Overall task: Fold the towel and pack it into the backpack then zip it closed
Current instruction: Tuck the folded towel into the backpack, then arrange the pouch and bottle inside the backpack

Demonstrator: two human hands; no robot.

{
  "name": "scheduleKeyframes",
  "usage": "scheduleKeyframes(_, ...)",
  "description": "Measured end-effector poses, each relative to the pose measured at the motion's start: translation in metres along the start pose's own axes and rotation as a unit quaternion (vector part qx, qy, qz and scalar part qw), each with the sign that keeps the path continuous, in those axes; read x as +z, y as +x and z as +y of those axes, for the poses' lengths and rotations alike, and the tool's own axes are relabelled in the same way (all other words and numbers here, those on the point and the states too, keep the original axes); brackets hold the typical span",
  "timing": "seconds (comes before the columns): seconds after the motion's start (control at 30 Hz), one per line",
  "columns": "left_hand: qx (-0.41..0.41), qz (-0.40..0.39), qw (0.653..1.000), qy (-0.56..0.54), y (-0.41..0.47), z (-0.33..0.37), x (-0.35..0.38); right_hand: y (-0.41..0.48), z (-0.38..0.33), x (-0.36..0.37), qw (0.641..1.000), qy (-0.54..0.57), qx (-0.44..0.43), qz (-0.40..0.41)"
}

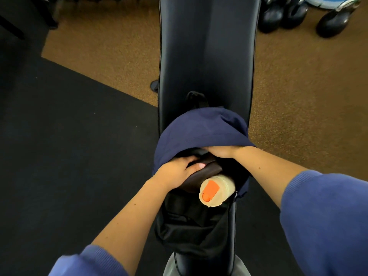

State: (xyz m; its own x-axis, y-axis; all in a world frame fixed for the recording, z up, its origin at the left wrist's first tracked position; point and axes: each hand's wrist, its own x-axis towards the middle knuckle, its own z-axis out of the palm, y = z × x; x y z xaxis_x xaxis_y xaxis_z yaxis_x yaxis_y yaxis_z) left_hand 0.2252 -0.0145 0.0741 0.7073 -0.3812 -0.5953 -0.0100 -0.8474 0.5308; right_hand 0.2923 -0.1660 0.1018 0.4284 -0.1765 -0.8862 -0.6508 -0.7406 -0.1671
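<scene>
A navy blue towel (201, 130) lies bunched over the top of a black backpack (191, 234) on a long black padded bench (207, 48). My left hand (175, 172) presses on a dark brown item in the bag's opening, its fingers partly under the towel's edge. My right hand (221, 152) reaches in from the right and grips the towel's lower edge, its fingers hidden under the cloth. A cream bottle with an orange cap (216, 191) sticks out of the backpack beside my hands.
The bench runs away from me down the middle of the view. Brown carpet (103, 46) lies on both sides, and black rubber flooring (69, 136) at the left. Several dark kettlebells (278, 14) stand at the top right.
</scene>
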Motion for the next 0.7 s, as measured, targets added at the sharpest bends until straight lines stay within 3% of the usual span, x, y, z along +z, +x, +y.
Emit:
scheduleKeyframes(0.03, -0.001, 0.015, 1.000, 0.015, 0.001, 0.001, 0.000, -0.004, 0.024, 0.004, 0.996, -0.041, -0.054, -0.056)
scheduleKeyframes(0.07, -0.002, 0.027, 0.999, 0.032, 0.002, 0.002, 0.000, 0.005, 0.040, 0.009, 0.990, -0.087, -0.107, 0.020)
scheduleKeyframes(0.1, -0.005, 0.034, 0.998, 0.051, 0.003, 0.004, 0.000, -0.001, 0.030, 0.006, 0.993, -0.062, -0.102, 0.026)
scheduleKeyframes(0.13, -0.008, 0.040, 0.997, 0.068, 0.003, 0.006, 0.000, -0.002, 0.039, 0.005, 0.988, -0.052, -0.141, -0.047)
scheduleKeyframes(0.23, -0.013, 0.063, 0.994, 0.085, 0.004, 0.008, -0.007, -0.006, 0.046, 0.008, 0.979, -0.001, -0.197, 0.053)
scheduleKeyframes(0.3, -0.013, 0.079, 0.993, 0.085, 0.002, 0.005, -0.012, -0.021, 0.054, 0.008, 0.967, 0.034, -0.243, 0.071)
scheduleKeyframes(0.47, 0.016, 0.131, 0.991, 0.031, -0.016, -0.002, -0.022, -0.053, 0.084, 0.032, 0.916, 0.012, -0.367, 0.160)
scheduleKeyframes(0.6, 0.073, 0.247, 0.960, -0.108, -0.049, -0.010, 0.005, -0.052, 0.103, 0.062, 0.911, 0.002, -0.372, 0.175)
scheduleKeyframes(0.7, 0.031, 0.323, 0.933, -0.154, -0.069, -0.012, 0.045, -0.046, 0.112, 0.071, 0.921, 0.039, -0.349, 0.169)
